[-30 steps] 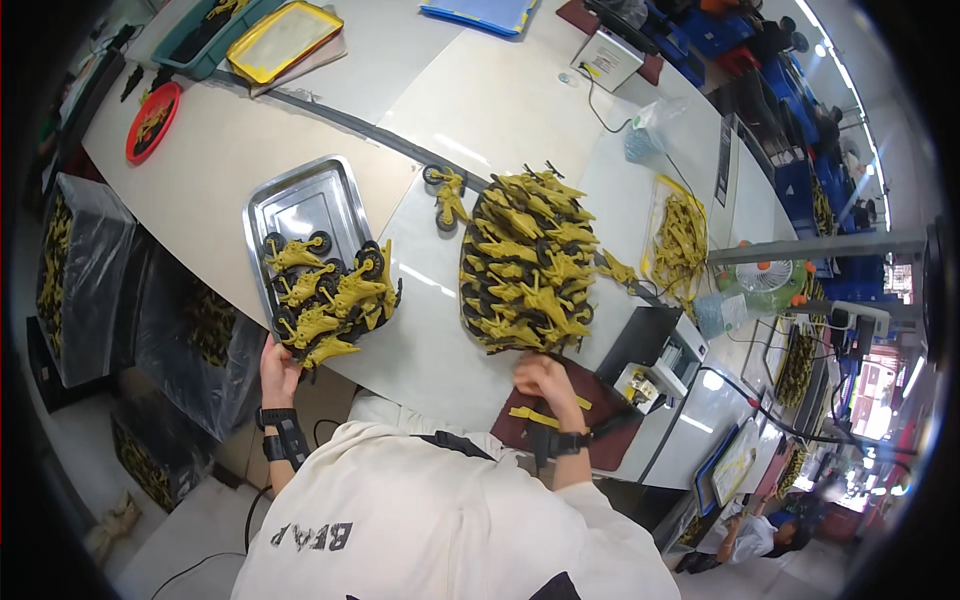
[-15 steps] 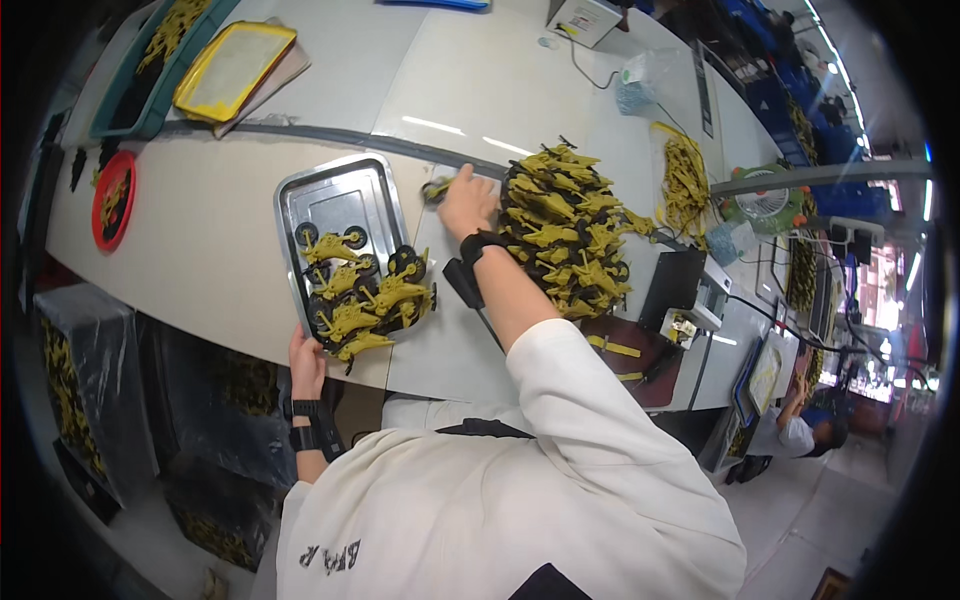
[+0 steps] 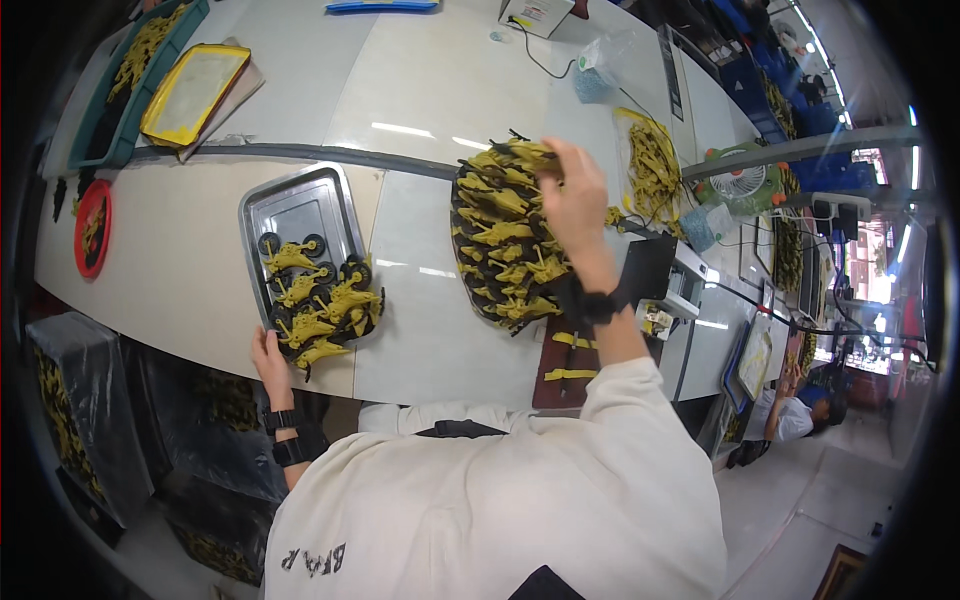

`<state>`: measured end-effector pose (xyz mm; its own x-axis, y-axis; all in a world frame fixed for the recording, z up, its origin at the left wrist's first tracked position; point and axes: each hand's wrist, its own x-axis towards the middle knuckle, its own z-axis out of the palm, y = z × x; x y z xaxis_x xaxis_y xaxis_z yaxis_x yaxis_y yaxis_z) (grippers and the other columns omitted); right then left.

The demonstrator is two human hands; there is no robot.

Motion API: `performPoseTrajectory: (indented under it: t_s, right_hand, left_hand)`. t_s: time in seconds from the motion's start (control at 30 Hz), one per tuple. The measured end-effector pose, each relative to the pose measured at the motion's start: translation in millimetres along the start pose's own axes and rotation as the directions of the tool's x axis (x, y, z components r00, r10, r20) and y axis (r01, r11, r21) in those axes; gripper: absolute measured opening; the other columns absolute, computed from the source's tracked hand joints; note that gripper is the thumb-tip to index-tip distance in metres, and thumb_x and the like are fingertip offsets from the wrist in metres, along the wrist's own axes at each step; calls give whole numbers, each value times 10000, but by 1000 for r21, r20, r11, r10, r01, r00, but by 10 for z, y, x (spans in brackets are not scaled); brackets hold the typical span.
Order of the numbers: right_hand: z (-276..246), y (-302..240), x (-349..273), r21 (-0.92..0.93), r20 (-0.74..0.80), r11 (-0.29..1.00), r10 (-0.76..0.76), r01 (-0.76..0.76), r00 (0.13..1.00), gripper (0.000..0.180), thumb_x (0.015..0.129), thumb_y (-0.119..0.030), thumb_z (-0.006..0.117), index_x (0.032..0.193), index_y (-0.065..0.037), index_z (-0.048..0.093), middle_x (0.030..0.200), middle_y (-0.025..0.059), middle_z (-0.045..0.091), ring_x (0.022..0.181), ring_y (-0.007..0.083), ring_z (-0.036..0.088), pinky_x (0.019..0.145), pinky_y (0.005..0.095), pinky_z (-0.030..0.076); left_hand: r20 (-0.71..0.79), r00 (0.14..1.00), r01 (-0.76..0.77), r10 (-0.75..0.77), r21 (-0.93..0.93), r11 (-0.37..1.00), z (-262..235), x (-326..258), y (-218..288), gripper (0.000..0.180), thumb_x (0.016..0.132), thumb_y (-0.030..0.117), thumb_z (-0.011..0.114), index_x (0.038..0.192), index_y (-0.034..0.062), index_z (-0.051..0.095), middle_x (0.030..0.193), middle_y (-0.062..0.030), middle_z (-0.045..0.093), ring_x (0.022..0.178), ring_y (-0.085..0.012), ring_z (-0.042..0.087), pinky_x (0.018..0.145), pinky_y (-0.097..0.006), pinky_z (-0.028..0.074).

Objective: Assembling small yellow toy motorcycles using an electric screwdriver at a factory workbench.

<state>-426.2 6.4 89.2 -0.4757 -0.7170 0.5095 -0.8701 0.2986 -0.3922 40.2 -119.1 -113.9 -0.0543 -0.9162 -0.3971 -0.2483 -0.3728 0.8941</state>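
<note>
A silver metal tray [image 3: 302,212] holds several yellow toy motorcycles [image 3: 312,310] with black wheels, bunched at its near end. My left hand [image 3: 270,358] grips the tray's near left corner, fingers closed on the rim. To the right, a dense heap of yellow and black toy motorcycles [image 3: 508,235] lies on the table. At the heap's far right side is my right hand [image 3: 580,200], its fingers bent and pinched around a toy motorcycle at the top. The hand partly hides that piece. Black bands circle both wrists.
A red bowl [image 3: 93,230] with small parts sits far left, near a teal crate [image 3: 125,95] and a yellow-rimmed tray [image 3: 195,95]. Right of the heap stand a small machine [image 3: 680,285] and a dark red board [image 3: 568,375] with yellow strips. Another person [image 3: 795,415] sits at right.
My right hand has moved from the gap between tray and heap, where it held a blurred toy, to the heap's far right side. My left hand stays at the tray; the whole view has shifted.
</note>
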Motion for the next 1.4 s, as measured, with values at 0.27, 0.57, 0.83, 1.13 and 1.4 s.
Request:
performPoseTrajectory:
  t_s: [0.27, 0.57, 0.83, 1.13, 1.4]
  right_hand:
    - [-9, 953, -704, 113, 402, 989, -137, 99, 905, 548, 688, 140, 477, 1193, -56, 557, 1201, 178, 552, 1180, 344, 470, 1007, 418, 377]
    - [-590, 1983, -1385, 277, 357, 578, 680, -768, 640, 405, 936, -281, 440, 1260, -50, 516, 1197, 131, 576, 1088, 252, 555, 920, 363, 432]
    - [-129, 1887, -2259, 322, 825, -166, 531, -932, 191, 785, 925, -640, 241, 1134, 51, 552, 1056, 159, 620, 861, 242, 624, 789, 351, 493]
    - [234, 877, -2428, 255, 916, -221, 367, -941, 162, 726, 927, -618, 306, 1188, 29, 505, 977, 140, 638, 821, 219, 653, 726, 306, 508]
    - [492, 2010, -1035, 632, 305, 320, 734, -706, 606, 529, 964, -460, 353, 1205, -9, 492, 1067, 149, 609, 970, 218, 586, 793, 326, 463]
  left_hand:
    - [427, 899, -57, 97, -107, 993, 1020, -1452, 1114, 326, 955, 159, 443, 1252, 28, 472, 1122, -94, 558, 916, -138, 566, 808, -268, 453]
    - [917, 145, 954, -371, -30, 299, 2577, -1656, 136, 693, 930, 538, 383, 1344, -12, 303, 1262, -194, 459, 1171, -277, 471, 983, -417, 396]
    - [726, 532, 790, -436, -241, 564, 2549, -1613, 413, 774, 863, 693, 352, 1195, -1, 436, 1062, -90, 514, 957, -196, 503, 1013, -424, 339]
    - [468, 849, 460, -244, -429, 777, 2452, -801, 705, 690, 869, 709, 295, 994, 66, 514, 755, 4, 434, 655, -127, 401, 714, -305, 400]
    - [326, 910, 393, -255, -487, 780, 2590, -1164, 465, 877, 854, 738, 259, 1359, 21, 294, 1266, -85, 394, 1212, -222, 354, 1021, -469, 214]
